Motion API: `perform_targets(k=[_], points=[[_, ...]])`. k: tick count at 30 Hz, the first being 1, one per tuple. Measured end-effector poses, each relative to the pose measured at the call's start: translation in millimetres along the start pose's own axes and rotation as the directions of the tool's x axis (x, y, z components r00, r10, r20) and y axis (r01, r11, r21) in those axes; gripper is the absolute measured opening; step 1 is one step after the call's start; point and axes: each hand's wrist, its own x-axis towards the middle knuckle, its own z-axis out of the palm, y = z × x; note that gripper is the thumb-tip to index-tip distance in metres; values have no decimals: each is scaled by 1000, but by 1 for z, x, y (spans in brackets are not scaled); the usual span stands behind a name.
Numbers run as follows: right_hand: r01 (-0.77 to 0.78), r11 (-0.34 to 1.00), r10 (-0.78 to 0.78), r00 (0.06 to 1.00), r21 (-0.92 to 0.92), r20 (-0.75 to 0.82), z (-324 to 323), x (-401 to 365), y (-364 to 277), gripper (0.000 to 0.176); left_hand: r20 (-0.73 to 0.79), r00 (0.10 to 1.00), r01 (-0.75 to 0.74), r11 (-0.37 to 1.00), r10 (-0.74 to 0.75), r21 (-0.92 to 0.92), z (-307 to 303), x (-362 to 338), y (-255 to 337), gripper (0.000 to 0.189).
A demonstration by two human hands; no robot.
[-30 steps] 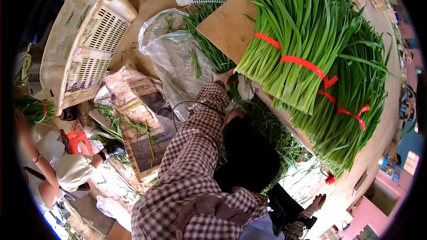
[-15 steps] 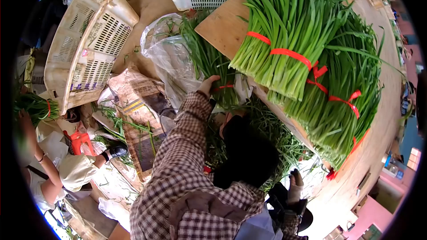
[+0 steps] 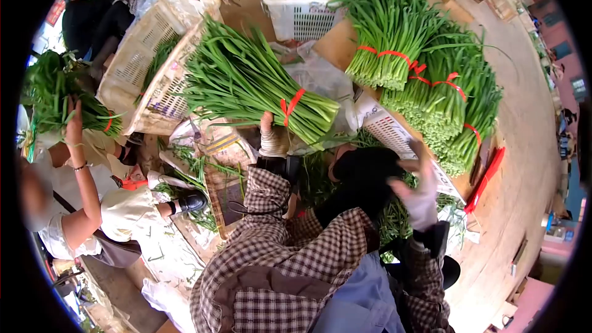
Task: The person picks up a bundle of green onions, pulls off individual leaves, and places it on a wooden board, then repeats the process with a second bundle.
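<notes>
A large bundle of long green stalks [image 3: 240, 80], tied with a red band, is held up by my left hand [image 3: 271, 139], whose thumb shows beside the band; its other fingers are hidden under the stalks. The cut ends point right and the leaves spread left. My right hand [image 3: 419, 191], partly wrapped in a pale covering, is raised with its fingers apart and holds nothing; motion blurs it. Just beyond it, several red-tied bundles [image 3: 394, 55] lie stacked on the wooden table [image 3: 524, 117]. Under the held bundle lies clear plastic [image 3: 308, 74].
White crates stand at the left [image 3: 166, 98] and top [image 3: 302, 21]. A co-worker [image 3: 80, 209] at the left holds another bundle [image 3: 68, 92]; another person [image 3: 92, 18] is behind. Red strips [image 3: 487, 179] lie at the table edge. Loose leaves litter the floor.
My left hand has lifted the tied bundle off the plastic and turned it so its leaves point left. My right hand has moved up toward the table. The view has shifted.
</notes>
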Motion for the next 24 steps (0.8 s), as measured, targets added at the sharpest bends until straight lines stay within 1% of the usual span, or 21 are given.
perform_targets(k=[2,3,4,6,7,8,10,11,12,13,14,15,16,17,18,19,20,21,22,23,24], points=[[-60,998,65,976,-28,207,9,27,-45,109,74,989,-127,991,124,31,26,3,16,76],[-98,995,94,968,6,231,14,37,-67,113,152,978,-148,988,141,36,52,-1,26,77],[-44,993,27,989,113,145,21,45,-84,115,185,971,-161,987,154,24,81,-8,34,77],[-63,991,59,998,118,35,32,49,-94,112,231,948,-202,975,219,-97,134,-24,45,67],[-24,932,40,998,363,-39,32,55,-90,105,259,941,-204,976,217,-76,152,-27,47,67],[-34,989,56,987,147,-150,18,45,-89,77,318,921,-219,974,225,-57,170,-32,51,66],[121,877,-27,979,466,-204,7,20,-44,42,337,917,-214,976,214,-37,189,-32,48,66],[143,876,-46,975,460,-217,-13,0,-41,27,363,907,-214,976,215,-42,198,-36,49,66],[168,875,-68,971,454,-228,-34,-21,-37,13,417,899,-134,990,135,-31,206,-40,50,68],[210,949,-143,951,235,-274,-52,-45,-28,10,467,883,-57,998,55,-11,213,-44,51,70],[154,978,-191,936,-144,-297,-63,-71,-6,8,484,873,-68,998,65,-11,214,-41,46,70],[-144,979,140,989,-145,-39,-78,-102,17,21,500,858,-132,991,117,-5,209,-32,39,65],[-341,773,527,815,-535,240,-97,-117,17,47,514,842,-191,981,162,4,206,-28,33,60],[-86,602,592,715,-794,372,-104,-144,34,72,526,843,-125,992,114,-16,207,-33,25,58],[-144,444,780,548,-884,302,-110,-151,26,77,580,811,-75,997,76,-24,211,-38,19,58],[-269,510,671,719,-817,182,-117,-150,20,74,606,795,3,1000,5,-13,213,-39,10,57],[-361,584,550,835,-727,28,-124,-142,4,72,625,777,88,996,-69,1,211,-41,-3,56],[-397,686,446,892,-610,-79,-129,-125,-14,74,633,766,127,991,-116,27,209,-45,-15,55],[-332,784,264,943,-525,-202,-133,-116,-19,78,640,757,138,990,-130,38,208,-47,-29,55],[-328,880,247,934,-344,-259,-138,-98,-47,85,648,748,131,989,-143,67,208,-50,-42,54],[-230,903,109,940,-362,-324,-140,-84,-63,94,655,739,121,988,-154,96,210,-54,-53,54]])
